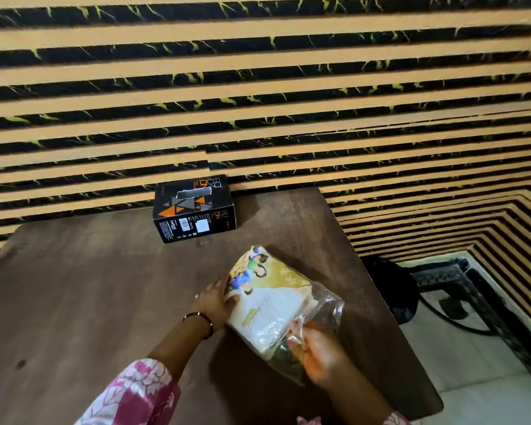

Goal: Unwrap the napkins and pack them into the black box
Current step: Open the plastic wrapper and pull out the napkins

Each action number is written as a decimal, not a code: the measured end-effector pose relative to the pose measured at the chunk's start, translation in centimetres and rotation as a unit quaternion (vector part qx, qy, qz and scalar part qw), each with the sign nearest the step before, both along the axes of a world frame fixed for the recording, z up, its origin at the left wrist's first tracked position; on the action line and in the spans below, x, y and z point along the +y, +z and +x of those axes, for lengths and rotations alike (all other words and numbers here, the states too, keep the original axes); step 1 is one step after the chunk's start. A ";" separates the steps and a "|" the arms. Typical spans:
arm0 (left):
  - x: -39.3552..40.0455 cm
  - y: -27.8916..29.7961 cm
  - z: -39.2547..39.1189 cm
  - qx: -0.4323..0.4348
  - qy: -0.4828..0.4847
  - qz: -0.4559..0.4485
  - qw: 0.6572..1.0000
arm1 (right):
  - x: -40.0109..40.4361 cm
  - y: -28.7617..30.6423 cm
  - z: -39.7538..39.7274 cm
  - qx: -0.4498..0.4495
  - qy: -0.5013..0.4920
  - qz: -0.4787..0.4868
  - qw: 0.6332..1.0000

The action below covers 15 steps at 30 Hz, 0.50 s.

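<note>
Furthest left, the left hand [216,299] lies flat and open against the near-left side of the napkin pack [269,297], fingers spread along its edge, bracing it on the desk [74,286] rather than gripping it. The pack sits between the two hands, lying at an angle, its printed yellow end pointing away from the person and the pale napkins showing through the clear wrapper [325,311]. To the right, the right hand [318,352] is closed in a pinch on the loose, crumpled end of that wrapper at the pack's near-right corner — the plastic there looks already torn or opened, though the blur makes the exact tear hard to read. The black box [194,208] stands well beyond both hands, at the far edge of the desk against the striped wall, apart from the pack and with its lid apparently still shut.

The step in hand looks like stripping the wrapper. To do it well, the left hand should keep firm downward pressure so the stack does not slide, while the right draws the plastic back along the pack's length, away from the bracing hand, not upward — lifting would likely fan or spill the napkins. Peeling low and steadily should leave a squared stack ready for the box.
</note>
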State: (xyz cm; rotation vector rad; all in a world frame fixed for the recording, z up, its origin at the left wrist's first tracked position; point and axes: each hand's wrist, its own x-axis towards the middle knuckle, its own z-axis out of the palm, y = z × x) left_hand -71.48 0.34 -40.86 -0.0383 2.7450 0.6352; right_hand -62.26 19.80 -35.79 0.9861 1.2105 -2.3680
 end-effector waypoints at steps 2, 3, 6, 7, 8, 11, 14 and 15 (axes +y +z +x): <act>-0.6 -0.2 0.3 -0.006 -0.006 -0.021 1.000 | -0.2 0.0 -0.3 -0.003 -0.010 -0.022 1.000; -0.7 -0.2 0.5 -0.008 -0.006 -0.022 1.000 | -0.1 0.1 -0.4 -0.006 -0.011 -0.023 1.000; -1.0 -0.3 0.9 -0.001 -0.001 0.004 1.000 | 0.4 -0.1 -0.7 -0.022 0.023 -0.018 0.999; -1.1 -0.4 1.1 0.004 -0.001 0.008 1.000 | 0.6 -0.2 -0.8 -0.026 0.035 -0.020 0.999; -1.3 -0.5 1.2 0.008 -0.004 0.011 1.000 | 0.6 -0.3 -0.9 -0.019 0.045 -0.024 0.999; -1.5 -0.5 1.8 0.017 -0.006 0.021 1.000 | 0.3 -0.6 -1.5 0.001 0.081 0.014 0.997; -1.4 0.0 2.3 -0.001 -0.001 0.000 1.000 | -1.0 -0.7 -1.6 0.030 0.104 0.014 0.994; -1.3 0.2 2.5 -0.007 -0.004 -0.009 1.000 | -1.3 -0.8 -1.5 0.029 0.097 0.013 0.995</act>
